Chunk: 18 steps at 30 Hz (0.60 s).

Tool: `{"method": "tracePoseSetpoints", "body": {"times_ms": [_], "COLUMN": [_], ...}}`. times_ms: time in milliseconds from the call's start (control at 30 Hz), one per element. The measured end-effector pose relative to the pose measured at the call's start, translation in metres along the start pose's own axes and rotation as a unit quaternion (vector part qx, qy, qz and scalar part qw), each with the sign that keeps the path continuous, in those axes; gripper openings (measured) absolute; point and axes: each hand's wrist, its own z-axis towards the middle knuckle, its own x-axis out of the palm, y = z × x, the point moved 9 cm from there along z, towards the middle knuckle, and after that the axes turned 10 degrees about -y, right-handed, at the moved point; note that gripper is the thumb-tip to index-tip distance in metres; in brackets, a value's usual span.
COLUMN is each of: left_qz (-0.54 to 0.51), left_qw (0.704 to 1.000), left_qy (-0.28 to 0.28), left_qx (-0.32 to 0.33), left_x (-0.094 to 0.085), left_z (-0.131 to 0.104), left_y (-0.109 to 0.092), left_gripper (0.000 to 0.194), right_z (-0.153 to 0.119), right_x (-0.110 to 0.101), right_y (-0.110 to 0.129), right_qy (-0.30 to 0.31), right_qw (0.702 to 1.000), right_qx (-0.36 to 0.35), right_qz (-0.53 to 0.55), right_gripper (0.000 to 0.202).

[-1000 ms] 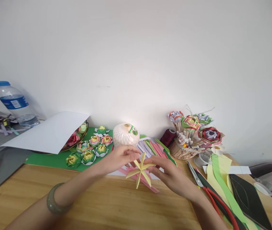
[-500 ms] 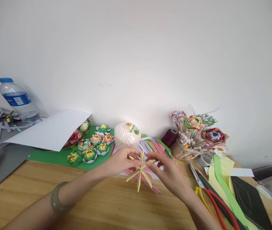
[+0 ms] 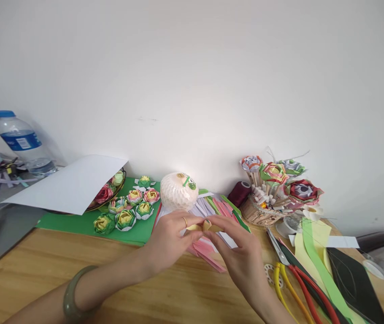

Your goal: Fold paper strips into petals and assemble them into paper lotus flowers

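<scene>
My left hand (image 3: 174,240) and my right hand (image 3: 234,238) meet above the front of the table. Between their fingertips they pinch a yellow folded-paper piece (image 3: 206,226), mostly covered by the fingers. Both hands are closed on it. Behind them lie pink and lilac paper strips (image 3: 208,252), and a white wrapped ball-shaped thing (image 3: 178,192) with a green mark sits just beyond. Several finished paper flowers (image 3: 126,219) in green, yellow and pink stand to the left of my left hand.
On the left a white sheet (image 3: 66,180) covers part of a basket of flowers, near a water bottle (image 3: 23,144). To the right are a flower basket (image 3: 262,209), a maroon thread spool (image 3: 239,193), red-handled scissors (image 3: 300,274) and green paper strips (image 3: 316,261).
The yellow folded piece had its petals spread downward between my hands; now its petals are gathered up and mostly hidden by my fingers. My hands have come closer together.
</scene>
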Motion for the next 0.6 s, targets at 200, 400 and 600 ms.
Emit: {"method": "tracePoseSetpoints", "body": {"times_ms": [200, 400, 600], "left_qz": [-0.010, -0.041, -0.081], "left_qw": [0.985, 0.984, 0.983], "left_qy": [-0.083, -0.089, -0.079], "left_qx": [0.150, 0.148, 0.145], "left_x": [-0.012, -0.016, -0.016], "left_z": [-0.007, -0.009, -0.007], "left_y": [-0.029, -0.032, -0.035], "left_gripper": [0.026, 0.028, 0.022], "right_z": [-0.004, -0.007, -0.010], "right_x": [-0.009, -0.018, -0.021], "right_y": [0.018, 0.027, 0.037], "right_qy": [-0.055, -0.099, -0.113], "right_qw": [0.994, 0.986, 0.976], "right_qx": [-0.094, -0.131, -0.172], "right_qz": [-0.021, -0.037, -0.067], "right_gripper": [0.026, 0.031, 0.030]}}
